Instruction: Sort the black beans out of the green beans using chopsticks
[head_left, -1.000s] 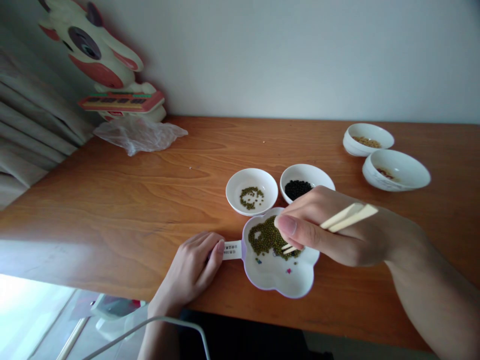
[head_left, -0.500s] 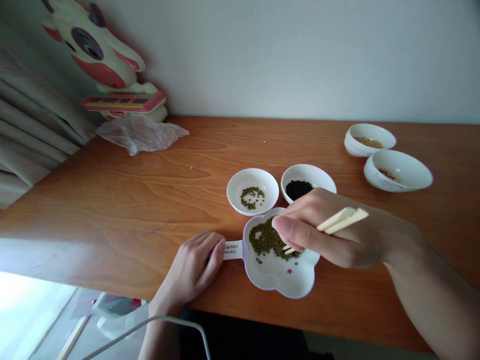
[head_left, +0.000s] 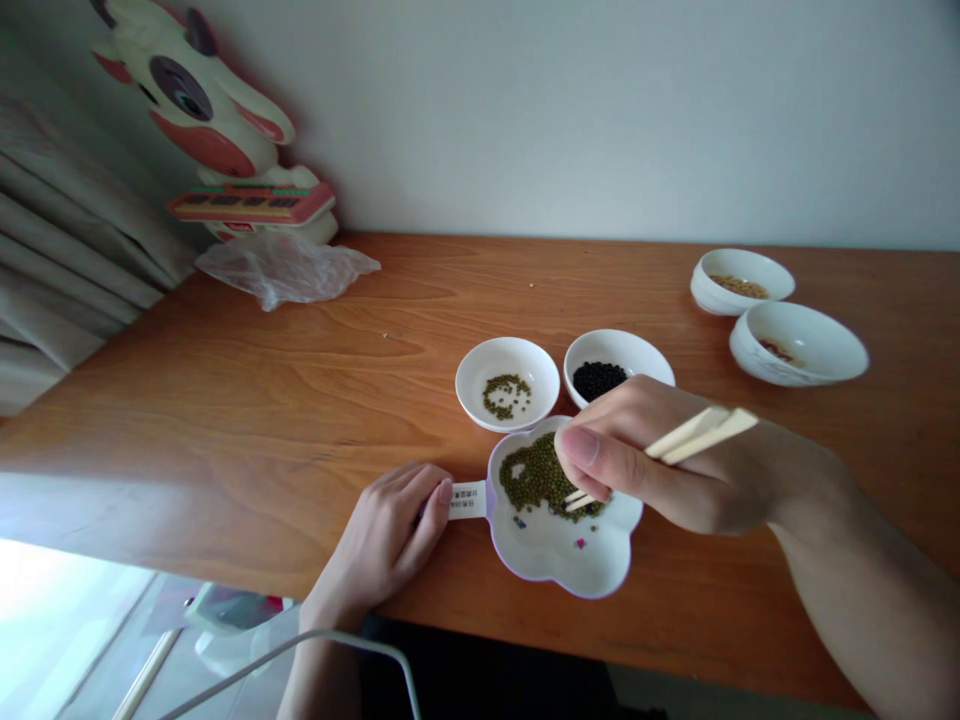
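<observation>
My right hand is closed around a pair of pale chopsticks, whose tips dip into a pile of green beans in a white flower-shaped dish. My left hand rests flat on the wooden table, with its fingers pressed on the dish's labelled tab. Just behind the dish stand a small white bowl with a few green beans and a white bowl of black beans.
Two more white bowls with small amounts of grain stand at the far right. A crumpled clear plastic bag and a cow-shaped toy sit at the back left by the wall. A curtain hangs at the left.
The chopstick tips have shifted slightly within the green bean pile. My left hand has stayed on the tab.
</observation>
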